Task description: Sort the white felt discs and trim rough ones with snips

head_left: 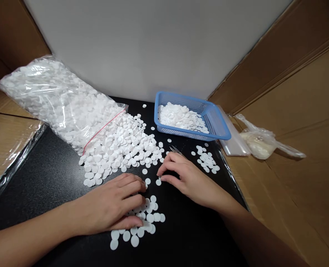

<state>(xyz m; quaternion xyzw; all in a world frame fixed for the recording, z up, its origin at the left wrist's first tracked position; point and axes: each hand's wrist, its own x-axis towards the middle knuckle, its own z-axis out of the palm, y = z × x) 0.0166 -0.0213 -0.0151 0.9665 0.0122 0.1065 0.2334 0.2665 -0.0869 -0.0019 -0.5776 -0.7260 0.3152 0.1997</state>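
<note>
Loose white paper-like discs lie scattered on the black tabletop. My left hand rests palm down over them, its fingers loosely bent and the thumb apart, hiding some. Right of it, my right hand has thumb and index fingertip close together at a single white disc. Just beyond the right fingers, the metal tips of a pointed tool show; the hand covers the rest. A large heap of discs spills from the mouth of a clear zip bag at the left.
A blue plastic basket at the back holds many discs. A small group of discs lies right of my right hand. Clear flat bags and a knotted plastic bag lie on the cardboard. A grey wall stands behind.
</note>
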